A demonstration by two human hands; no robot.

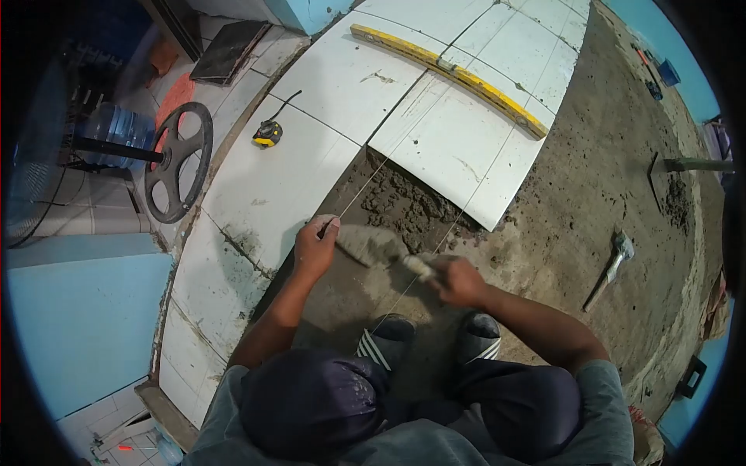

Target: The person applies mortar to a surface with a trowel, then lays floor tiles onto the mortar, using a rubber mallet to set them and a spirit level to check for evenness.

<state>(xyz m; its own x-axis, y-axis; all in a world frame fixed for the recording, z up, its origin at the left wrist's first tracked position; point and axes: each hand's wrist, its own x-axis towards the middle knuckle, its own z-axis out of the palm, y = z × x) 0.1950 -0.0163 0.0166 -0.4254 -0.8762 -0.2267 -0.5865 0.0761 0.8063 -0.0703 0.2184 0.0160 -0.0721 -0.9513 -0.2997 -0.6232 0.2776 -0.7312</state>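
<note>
My right hand (458, 281) grips the handle of a trowel (371, 245), whose blade is blurred and lies between my two hands, over the bare floor. My left hand (317, 239) is closed in a pinch at the edge of the white tiles, beside a thin string (360, 194); whether its fingers hold the string is too small to tell. Wet mortar (408, 203) lies in lumps in front of the trowel, against the edge of a laid white tile (458, 147). The string runs over the tiles and mortar.
A yellow level (451, 70) lies across the tiles. A tape measure (268, 133) rests on the left tiles, near a black wheel-shaped base (178, 163). On the rough floor at right are a hammer-like tool (610, 268) and a green-handled tool (695, 165).
</note>
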